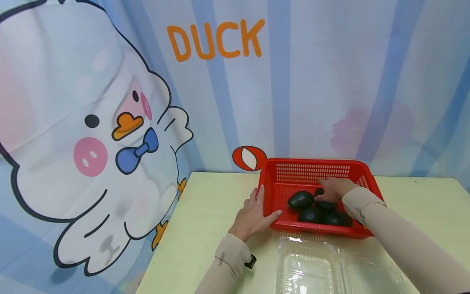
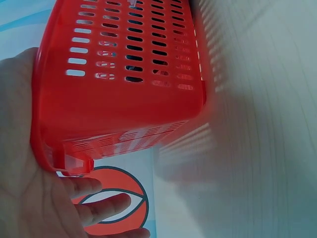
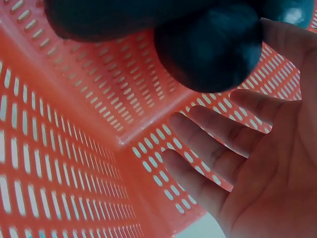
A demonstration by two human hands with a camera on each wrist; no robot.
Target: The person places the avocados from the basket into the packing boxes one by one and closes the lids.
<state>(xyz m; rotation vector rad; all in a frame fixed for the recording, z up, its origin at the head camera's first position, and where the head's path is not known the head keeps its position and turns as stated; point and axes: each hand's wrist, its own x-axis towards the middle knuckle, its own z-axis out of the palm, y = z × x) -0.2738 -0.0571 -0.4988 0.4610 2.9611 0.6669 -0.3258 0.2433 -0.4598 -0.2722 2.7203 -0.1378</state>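
Note:
Several dark avocados (image 1: 301,200) lie together in a red plastic basket (image 1: 293,164). My right hand (image 1: 335,189) reaches down into the basket over the avocados. In the right wrist view its fingers (image 3: 213,141) are straight and spread, with the thumb right at the edge of one rounded avocado (image 3: 208,57). At the basket's left side, my left hand (image 1: 253,218) rests against the rim, thumb over the near corner. The left wrist view shows that palm along the rim, its fingers (image 2: 106,208) extended past the basket's corner.
In front of the basket stands an open clear plastic clamshell container (image 1: 312,269), its lid half folded out to the right. A pale wood-grain table (image 1: 205,204) carries everything. Behind hangs a printed curtain (image 1: 308,81) with a duck figure.

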